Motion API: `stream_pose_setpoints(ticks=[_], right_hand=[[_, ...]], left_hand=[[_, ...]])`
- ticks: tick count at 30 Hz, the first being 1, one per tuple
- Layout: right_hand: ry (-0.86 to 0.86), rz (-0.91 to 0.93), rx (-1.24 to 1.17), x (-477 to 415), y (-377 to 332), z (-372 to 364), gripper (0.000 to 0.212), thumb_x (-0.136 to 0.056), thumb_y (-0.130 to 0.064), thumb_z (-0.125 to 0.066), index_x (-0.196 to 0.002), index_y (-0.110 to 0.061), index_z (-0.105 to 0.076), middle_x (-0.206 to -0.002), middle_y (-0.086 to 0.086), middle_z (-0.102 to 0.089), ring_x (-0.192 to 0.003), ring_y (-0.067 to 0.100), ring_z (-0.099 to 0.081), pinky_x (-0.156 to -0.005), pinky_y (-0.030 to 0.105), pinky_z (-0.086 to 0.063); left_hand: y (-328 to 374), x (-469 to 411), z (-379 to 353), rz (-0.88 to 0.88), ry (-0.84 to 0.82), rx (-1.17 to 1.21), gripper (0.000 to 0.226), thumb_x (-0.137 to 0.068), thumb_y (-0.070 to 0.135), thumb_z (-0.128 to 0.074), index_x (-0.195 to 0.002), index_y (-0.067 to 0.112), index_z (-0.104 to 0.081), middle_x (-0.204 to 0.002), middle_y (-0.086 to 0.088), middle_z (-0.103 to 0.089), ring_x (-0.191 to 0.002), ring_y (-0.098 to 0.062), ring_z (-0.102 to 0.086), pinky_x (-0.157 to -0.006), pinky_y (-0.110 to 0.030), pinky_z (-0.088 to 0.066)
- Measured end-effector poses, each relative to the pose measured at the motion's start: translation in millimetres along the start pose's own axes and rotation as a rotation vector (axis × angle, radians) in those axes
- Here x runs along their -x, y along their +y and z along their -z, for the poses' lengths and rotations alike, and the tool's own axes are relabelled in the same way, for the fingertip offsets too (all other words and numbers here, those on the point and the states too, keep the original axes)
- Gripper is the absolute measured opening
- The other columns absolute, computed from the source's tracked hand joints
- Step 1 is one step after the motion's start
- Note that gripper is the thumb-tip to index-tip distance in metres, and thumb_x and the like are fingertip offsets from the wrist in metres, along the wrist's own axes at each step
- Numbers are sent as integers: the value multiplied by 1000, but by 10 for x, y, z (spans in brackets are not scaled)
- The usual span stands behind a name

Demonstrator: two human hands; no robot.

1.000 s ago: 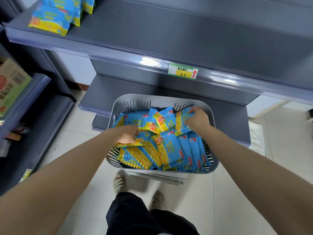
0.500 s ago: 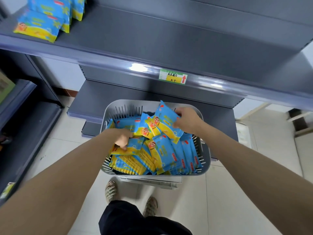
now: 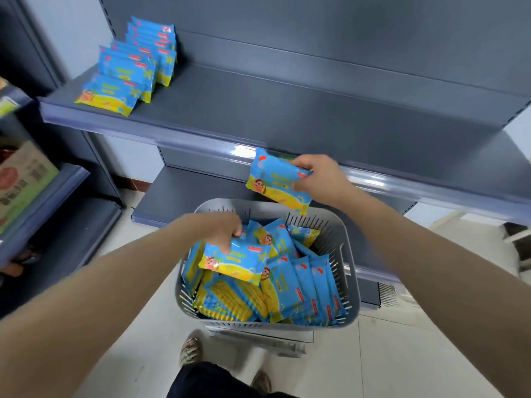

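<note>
1. Lifting clear of the basket [image 3: 351, 262], the right hand [image 3: 320, 179] now carries one blue-and-yellow packet [image 3: 275, 183] up level with the shelf's front rail. Half a second ago that packet was only just rising off the heap.
2. The fingers and thumb of that hand are clenched round the packet's right end. They hold it tilted above the basket's far rim.
3. The left hand [image 3: 222, 228] was buried among the packets a second ago. It now pinches a second packet [image 3: 234, 261] by its upper edge, raised just over the heap at the basket's left side.
4. The view has swung upward, so the upper shelf [image 3: 287, 110] shows. A row of packets [image 3: 130, 67] already stands at its left end.
5. With both hands loaded, the picking step looks done. The likely next move is to carry both packets up beside that row.
6. The basket is still well filled, so most of the restocking seems to remain.
</note>
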State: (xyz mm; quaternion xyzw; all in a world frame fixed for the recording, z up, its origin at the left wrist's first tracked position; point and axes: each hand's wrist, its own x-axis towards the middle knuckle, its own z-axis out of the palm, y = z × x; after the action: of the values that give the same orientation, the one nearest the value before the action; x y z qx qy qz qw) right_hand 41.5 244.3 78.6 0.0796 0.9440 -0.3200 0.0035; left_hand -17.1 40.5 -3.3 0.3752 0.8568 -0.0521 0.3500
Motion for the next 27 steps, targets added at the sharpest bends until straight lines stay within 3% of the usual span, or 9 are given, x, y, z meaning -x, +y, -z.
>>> stream_pose_setpoints(ticks=[2, 6, 11, 15, 19, 22, 27], right_hand=[[76, 23, -36, -194, -124, 160, 32, -72, -1, -68, -102, -15, -70, -87, -3, -63, -79, 14, -56, -73, 29, -47], [216, 48, -102, -696, -407, 407, 33, -74, 2, -68, -104, -11, -69, -101, 9, -68, -83, 17, -56, -82, 37, -51], [280, 37, -118, -1402, -762, 491, 36, -77, 1, -67, -111, -11, -67, -108, 9, -68, -88, 20, -60, -84, 36, -52], [259, 21, -38, -2093, -1057, 462, 34, -78, -1, -66, -110, -12, -68, -104, 10, -68, -88, 27, -65, -79, 37, -55], [224, 25, 117, -2900, -1247, 378, 36, -80, -4, -67, -115, -12, -66, -115, 8, -64, -108, 26, -59, -91, 36, -49], [197, 10, 200, -3436, -1277, 270, 37, -84, -4, -62, -120, -14, -64, -122, 10, -61, -116, 25, -52, -96, 33, -45], [151, 1, 264, -3967, -1263, 125, 37, -85, 0, -56, -119, -14, -65, -119, 7, -63, -112, 23, -54, -84, 24, -42]], left_hand=[[-37, 216, 344, -24, 174, 70, 27, -74, 14, -70, -99, 6, -63, -90, -5, -56, -78, -21, -49, -62, -25, -34], [-293, 561, 964, -48, 497, 245, 22, -73, 2, -65, -93, 11, -64, -88, -2, -59, -81, -21, -55, -68, -29, -43], [-831, 683, 1642, -13, 693, 320, 21, -73, 0, -63, -87, 17, -62, -79, 2, -59, -71, -14, -53, -61, -20, -42], [-1373, 456, 2104, 23, 778, 242, 21, -76, 3, -63, -93, 16, -63, -87, 0, -60, -82, -19, -56, -73, -29, -44], [-1850, 52, 2455, 44, 811, 153, 21, -76, 4, -59, -94, 15, -63, -88, -2, -59, -85, -24, -57, -70, -31, -44], [-2121, -288, 2647, 28, 850, 79, 25, -80, 9, -58, -103, 18, -62, -102, -3, -61, -98, -25, -55, -80, -32, -41], [-2449, -792, 2841, -28, 839, -38, 28, -85, 18, -58, -112, 23, -59, -112, 2, -59, -107, -20, -52, -97, -34, -24]])
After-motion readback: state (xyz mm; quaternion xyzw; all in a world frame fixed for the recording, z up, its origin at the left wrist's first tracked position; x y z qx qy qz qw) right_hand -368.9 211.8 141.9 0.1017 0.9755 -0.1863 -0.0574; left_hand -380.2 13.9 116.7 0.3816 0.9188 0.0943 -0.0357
